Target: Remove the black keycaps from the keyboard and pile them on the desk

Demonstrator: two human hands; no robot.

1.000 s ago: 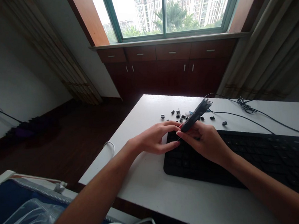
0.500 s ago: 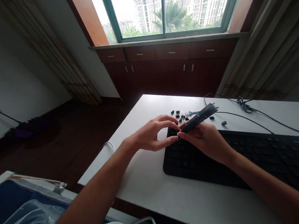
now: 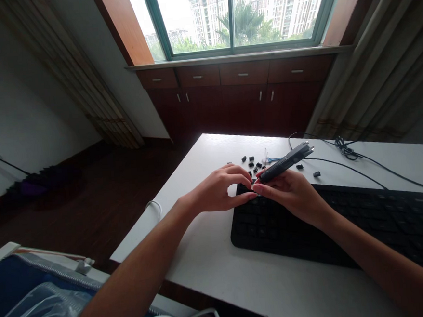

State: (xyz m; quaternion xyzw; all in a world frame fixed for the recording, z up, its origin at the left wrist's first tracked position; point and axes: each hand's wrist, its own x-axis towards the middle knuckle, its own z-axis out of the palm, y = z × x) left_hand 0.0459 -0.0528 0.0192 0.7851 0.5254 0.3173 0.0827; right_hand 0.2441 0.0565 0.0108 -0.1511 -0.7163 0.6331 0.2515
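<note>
Black keyboard (image 3: 346, 226) lies on the white desk (image 3: 211, 255), near right. The right hand (image 3: 290, 196) grips a dark pen-like tool (image 3: 286, 162), tip angled down at the keyboard's far-left corner. The left hand (image 3: 217, 194), fingers pinched narrow, steadies that corner; loose keycaps (image 3: 253, 164) lie beyond.

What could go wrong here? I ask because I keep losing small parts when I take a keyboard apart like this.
The loose keycaps lie scattered close to the far edge of the white table; a sweep of the left hand could knock some off. The right hand holds the dark tool tip-down at the keyboard corner, right by the left fingertips, so a slip might jab them. The cable could also snag.
</note>
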